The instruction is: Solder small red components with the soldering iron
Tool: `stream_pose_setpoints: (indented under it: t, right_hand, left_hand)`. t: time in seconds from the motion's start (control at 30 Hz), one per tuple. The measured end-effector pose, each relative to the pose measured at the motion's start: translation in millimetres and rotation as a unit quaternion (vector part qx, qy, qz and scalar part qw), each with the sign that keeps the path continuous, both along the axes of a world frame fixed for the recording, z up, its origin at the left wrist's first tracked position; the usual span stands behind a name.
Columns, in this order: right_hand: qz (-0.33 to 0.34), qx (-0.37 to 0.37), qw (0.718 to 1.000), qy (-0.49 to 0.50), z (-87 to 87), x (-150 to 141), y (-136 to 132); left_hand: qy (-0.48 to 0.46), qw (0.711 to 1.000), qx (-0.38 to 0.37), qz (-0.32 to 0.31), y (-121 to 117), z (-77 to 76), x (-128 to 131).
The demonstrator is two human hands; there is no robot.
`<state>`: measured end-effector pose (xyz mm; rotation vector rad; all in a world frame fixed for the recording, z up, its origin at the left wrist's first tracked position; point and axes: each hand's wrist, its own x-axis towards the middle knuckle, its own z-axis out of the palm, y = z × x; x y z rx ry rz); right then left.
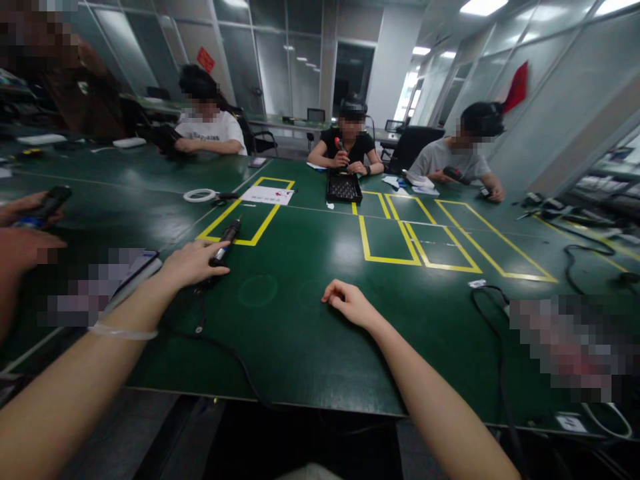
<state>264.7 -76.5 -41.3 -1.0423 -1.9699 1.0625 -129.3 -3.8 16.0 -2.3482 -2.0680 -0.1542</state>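
My left hand [193, 265] reaches out over the green table with its fingers wrapped round an electric screwdriver [229, 235]. The tool is slim and dark, and its thin bit points away from me, close to a yellow taped outline. A black cord [227, 348] runs from near that hand toward the table's front edge. My right hand [347, 301] lies on the table nearer the middle, its fingers curled loosely inward, and I see nothing in it.
Yellow tape rectangles [367, 259] mark the table [300, 347]. A white paper sheet [267, 195], a white cable coil [200, 195] and a black tray [344, 189] lie farther off. Several people sit around; a co-worker's hand [30, 243] is close on my left. Black cables [493, 313] lie right.
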Motion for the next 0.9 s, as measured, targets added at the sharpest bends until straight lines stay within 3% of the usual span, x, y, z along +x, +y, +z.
stream_pose_setpoints:
  t: [0.17,0.37,0.53,0.67,0.77,0.83,0.9]
  right_hand:
    - [-0.002,0.001,1.000,-0.003,-0.1,0,-1]
    - [-0.004,-0.004,1.000,-0.002,-1.1,-1,-1]
    - [-0.001,-0.004,1.000,-0.008,-1.3,-1,-1]
    - [0.001,-0.003,1.000,-0.007,-0.3,-1,-1]
    - [0.005,-0.007,1.000,-0.002,-0.6,-2,-1]
    - [0.007,-0.015,1.000,0.015,-2.2,-2,0]
    - [0.008,-0.028,0.998,0.049,-4.5,-3,1]
  left_hand:
    - [0.152,0.987,0.044,-0.024,-27,-0.7,30]
    - [0.170,0.980,0.096,-0.027,-37,-13.3,35]
    - [0.141,0.984,0.113,-0.004,-40,-6.5,39]
    - [0.028,0.993,0.118,0.003,-48,9.3,63]
    - [-0.135,0.987,0.079,-0.035,-53,16.7,99]
    - [-0.282,0.956,0.012,-0.080,-56,17.1,130]
    - [-0.430,0.892,-0.083,-0.112,-58,13.9,162]
